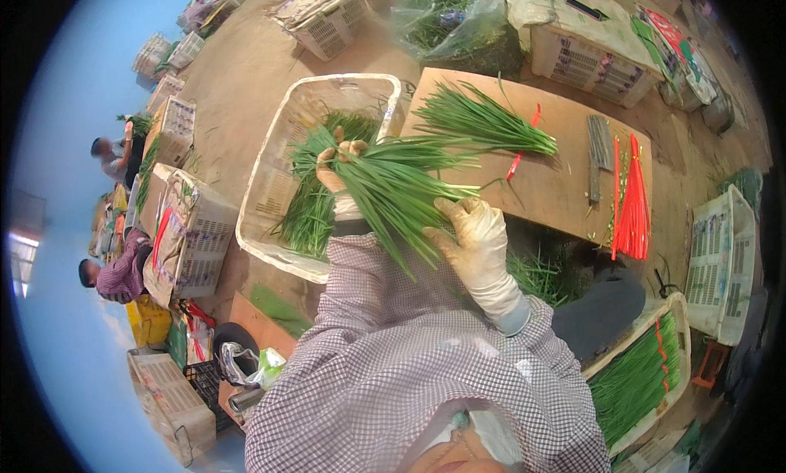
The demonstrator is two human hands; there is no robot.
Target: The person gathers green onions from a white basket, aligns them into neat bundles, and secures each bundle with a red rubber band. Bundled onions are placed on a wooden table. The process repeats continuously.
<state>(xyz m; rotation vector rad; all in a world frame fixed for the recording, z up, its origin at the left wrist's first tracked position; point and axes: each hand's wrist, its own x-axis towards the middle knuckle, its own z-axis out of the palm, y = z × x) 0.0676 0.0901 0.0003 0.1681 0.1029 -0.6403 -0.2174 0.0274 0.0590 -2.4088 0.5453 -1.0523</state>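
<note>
My left hand [336, 166], in a soiled work glove, grips a loose bunch of garlic chives [393, 184] around its leafy part. The pale stem ends point right, and some leaves hang towards my checked shirt. My right hand [476, 243], in a pale stained glove, is at the bunch's lower right edge, thumb and forefinger apart beside the leaves; whether they touch any leaf is unclear. Under my left hand a white plastic crate [261, 184] holds more chives [307, 218]. Another bunch of chives [485, 120] lies on the wooden board [540, 194], across a red tie strip [514, 166].
Red tie strips [632, 203] and a grey metal bar [594, 160] lie on the board's right side. Tied chives fill a crate [638, 368] at lower right. A clear plastic bag of greens [451, 19] stands beyond the board. Other people sit working at far left.
</note>
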